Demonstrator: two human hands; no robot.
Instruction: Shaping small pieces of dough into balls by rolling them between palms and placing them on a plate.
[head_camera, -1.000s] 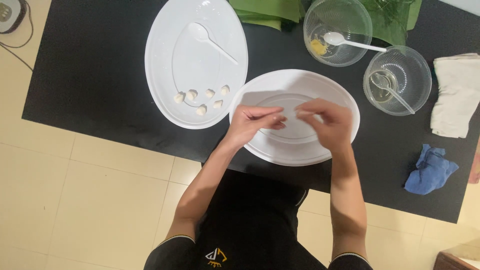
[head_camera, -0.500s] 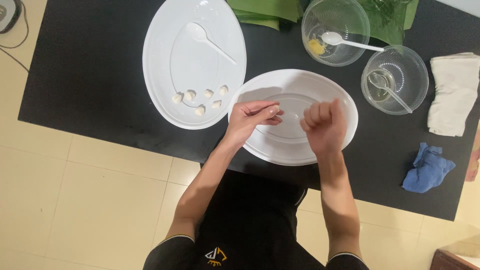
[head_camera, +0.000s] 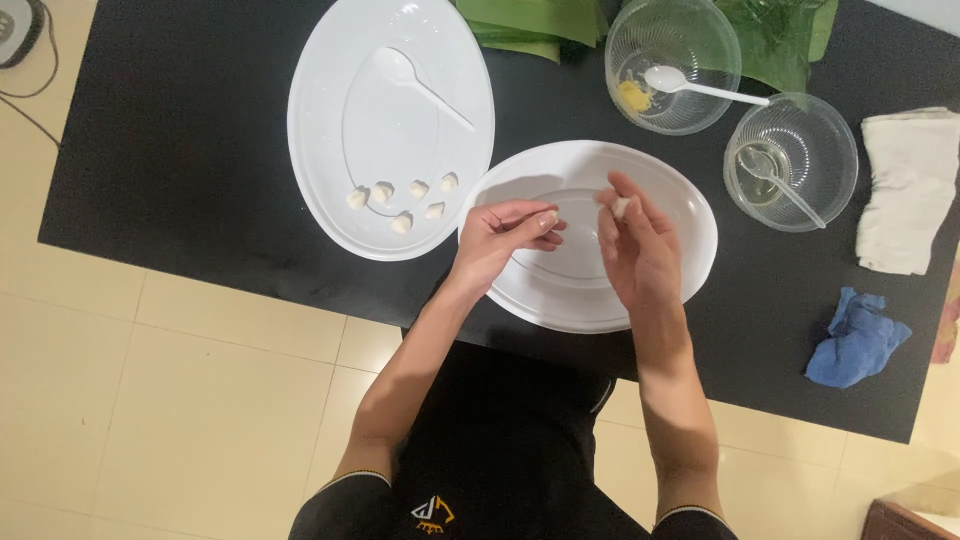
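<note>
Over the near white oval plate (head_camera: 690, 215), my right hand (head_camera: 635, 250) pinches a small white dough piece (head_camera: 621, 206) between fingertips. My left hand (head_camera: 500, 238) hovers beside it over the plate's left part, fingers loosely curled with nothing seen in them. The far white oval plate (head_camera: 320, 90) carries several small white dough pieces (head_camera: 400, 203) along its near edge and a white plastic spoon (head_camera: 415, 82).
A black table (head_camera: 180, 130) holds a clear bowl with yellow filling and a white spoon (head_camera: 668, 62), a second clear bowl with a clear spoon (head_camera: 795, 160), green leaves (head_camera: 530, 22), a white folded cloth (head_camera: 910, 190) and a blue rag (head_camera: 855, 340). Tiled floor lies below.
My hands have drawn apart. My right hand has turned upright and lifted the dough piece; my left hand stays over the plate's left part.
</note>
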